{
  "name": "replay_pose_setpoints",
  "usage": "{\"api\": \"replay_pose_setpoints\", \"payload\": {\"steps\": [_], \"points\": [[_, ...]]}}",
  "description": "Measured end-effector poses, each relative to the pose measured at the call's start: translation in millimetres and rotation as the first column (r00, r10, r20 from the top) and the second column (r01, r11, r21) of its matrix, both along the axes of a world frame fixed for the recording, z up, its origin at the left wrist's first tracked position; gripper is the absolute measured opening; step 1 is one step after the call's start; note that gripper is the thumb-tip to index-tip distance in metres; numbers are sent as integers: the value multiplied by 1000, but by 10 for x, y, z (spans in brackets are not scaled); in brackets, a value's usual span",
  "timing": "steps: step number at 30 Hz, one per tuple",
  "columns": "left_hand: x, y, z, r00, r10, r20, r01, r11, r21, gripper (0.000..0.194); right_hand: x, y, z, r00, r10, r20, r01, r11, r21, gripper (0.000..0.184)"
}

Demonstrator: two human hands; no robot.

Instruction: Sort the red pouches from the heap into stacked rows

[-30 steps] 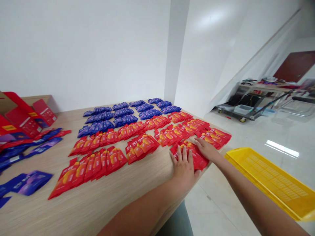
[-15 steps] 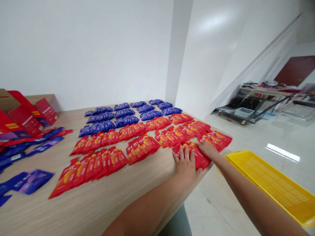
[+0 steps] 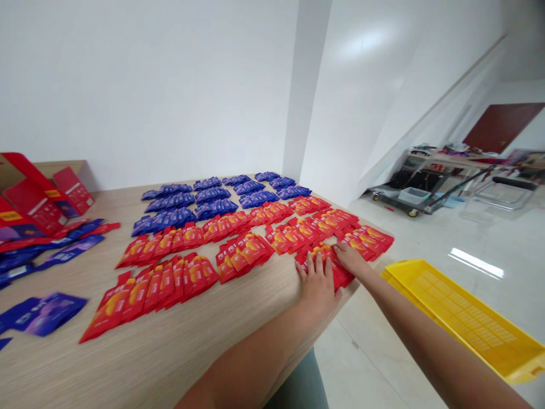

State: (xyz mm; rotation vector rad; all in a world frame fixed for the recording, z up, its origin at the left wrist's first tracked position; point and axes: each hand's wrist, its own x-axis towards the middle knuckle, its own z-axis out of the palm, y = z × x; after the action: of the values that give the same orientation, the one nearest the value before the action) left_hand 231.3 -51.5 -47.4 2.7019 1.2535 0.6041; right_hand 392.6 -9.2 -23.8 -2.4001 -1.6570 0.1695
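My left hand [image 3: 318,288] lies on a fanned stack of red packets [image 3: 343,276] near the table's right edge, its fingers spread. On the same stack's far right side is my right hand [image 3: 353,262], fingers together and bent against the packets; their tips are partly hidden. The packets have orange fruit pictures and white print. Right beside the right hand sits another red fan of packets [image 3: 369,241]. To the left of my left hand is a separate fan of red packets [image 3: 242,255].
Rows of blue packets [image 3: 213,194] stand behind the red ones on the wooden table [image 3: 187,341]. Red boxes [image 3: 36,204] and loose blue packets [image 3: 51,312] occupy the left. A yellow crate [image 3: 451,307] is on the floor at right, with a trolley [image 3: 395,199] beyond.
The view has shifted slightly, so the table and crate appear a little further left. Both hands stay on the same red stack, with little visible movement.
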Motion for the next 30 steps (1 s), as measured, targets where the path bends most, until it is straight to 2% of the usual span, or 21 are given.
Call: {"api": "replay_pose_setpoints", "payload": {"steps": [6, 9, 15, 21, 30], "points": [[-81, -26, 42, 997, -52, 59, 53, 999, -10, 79, -23, -81, 0, 992, 114, 54, -118, 989, 87, 41], [-98, -39, 43, 997, -64, 49, 64, 998, -2, 81, -63, -116, 6, 982, 171, 75, -177, 981, 83, 39], [-104, -106, -8, 995, -70, 71, 70, 998, 1, 89, -162, -177, 15, 978, 162, 128, -172, 982, 72, 40], [-150, -119, 40, 995, -71, 66, 75, 996, -54, 94, -266, -239, 85, 981, 54, 184, -73, 992, 99, 42], [-233, -103, 50, 992, -114, 50, 118, 989, -87, 98, -340, -141, 186, 975, 197, 104, -208, 972, 110, 40]]}}
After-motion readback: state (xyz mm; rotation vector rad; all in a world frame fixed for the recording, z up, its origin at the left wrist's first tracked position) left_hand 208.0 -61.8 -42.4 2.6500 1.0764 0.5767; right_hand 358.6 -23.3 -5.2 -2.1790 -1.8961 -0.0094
